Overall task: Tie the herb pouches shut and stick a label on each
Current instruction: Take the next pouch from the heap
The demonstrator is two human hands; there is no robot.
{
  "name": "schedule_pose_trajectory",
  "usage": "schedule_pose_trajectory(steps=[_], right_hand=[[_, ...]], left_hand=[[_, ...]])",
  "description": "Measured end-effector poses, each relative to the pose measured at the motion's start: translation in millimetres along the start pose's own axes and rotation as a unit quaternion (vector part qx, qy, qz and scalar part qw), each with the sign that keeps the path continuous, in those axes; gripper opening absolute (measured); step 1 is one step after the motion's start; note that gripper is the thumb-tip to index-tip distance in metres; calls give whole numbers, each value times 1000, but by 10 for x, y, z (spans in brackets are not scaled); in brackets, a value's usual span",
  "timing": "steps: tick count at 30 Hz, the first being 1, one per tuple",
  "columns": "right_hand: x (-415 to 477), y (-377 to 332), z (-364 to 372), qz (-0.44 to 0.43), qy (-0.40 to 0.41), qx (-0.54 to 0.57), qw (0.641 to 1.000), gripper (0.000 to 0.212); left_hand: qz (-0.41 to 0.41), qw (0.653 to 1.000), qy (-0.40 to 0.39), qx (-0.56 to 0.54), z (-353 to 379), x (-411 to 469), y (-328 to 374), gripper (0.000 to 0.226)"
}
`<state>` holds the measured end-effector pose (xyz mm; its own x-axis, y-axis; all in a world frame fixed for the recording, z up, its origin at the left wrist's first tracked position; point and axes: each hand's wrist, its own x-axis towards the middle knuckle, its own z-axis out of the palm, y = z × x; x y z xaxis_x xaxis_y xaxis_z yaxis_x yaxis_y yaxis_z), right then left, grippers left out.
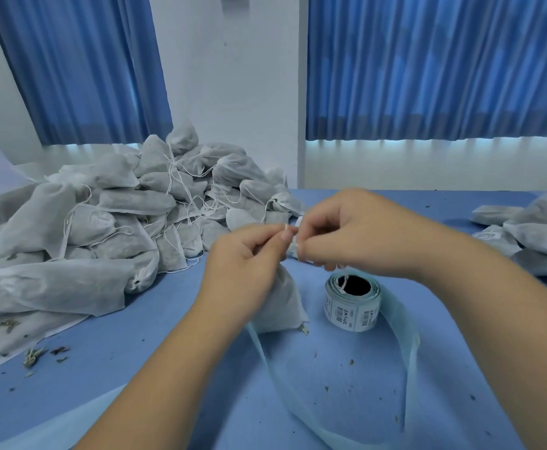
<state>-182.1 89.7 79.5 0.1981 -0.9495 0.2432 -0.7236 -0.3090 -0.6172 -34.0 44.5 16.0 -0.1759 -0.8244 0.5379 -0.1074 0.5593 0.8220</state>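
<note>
A grey-white herb pouch (281,306) hangs upright between my hands, its bottom touching the blue table (135,368). My left hand (242,264) pinches the pouch's neck and drawstring. My right hand (356,235) pinches the string and gathered top from the other side, fingertips meeting my left thumb. A short white string end (343,284) dangles below my right hand. A roll of barcode labels (352,303) stands just right of the pouch, and its pale blue backing strip (408,345) loops toward me across the table.
A big heap of pouches (109,222) with loose drawstrings fills the left and back of the table. A smaller stack of flat pouches (532,235) lies at the right edge. Herb crumbs (35,355) are scattered on the cloth. Blue curtains (428,66) hang behind.
</note>
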Motion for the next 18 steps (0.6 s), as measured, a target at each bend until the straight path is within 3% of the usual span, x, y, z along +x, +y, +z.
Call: schedule_pose_trajectory(steps=[4, 7, 11, 15, 18], right_hand=[[-15, -37, -125, -35, 87, 35, 995, 13], [24, 20, -100, -24, 127, 27, 991, 15], [78, 103, 7, -15, 142, -9, 990, 18], [67, 125, -28, -12, 151, -76, 986, 10], [37, 50, -115, -31, 185, -102, 977, 7]], left_hand=[[52, 996, -49, 54, 44, -46, 36, 24], [46, 993, -92, 53, 83, -95, 103, 25], [-69, 982, -92, -147, 91, -80, 183, 24], [-170, 920, -86, -342, 33, -43, 185, 17], [-218, 878, -73, -421, 7, -19, 190, 20]])
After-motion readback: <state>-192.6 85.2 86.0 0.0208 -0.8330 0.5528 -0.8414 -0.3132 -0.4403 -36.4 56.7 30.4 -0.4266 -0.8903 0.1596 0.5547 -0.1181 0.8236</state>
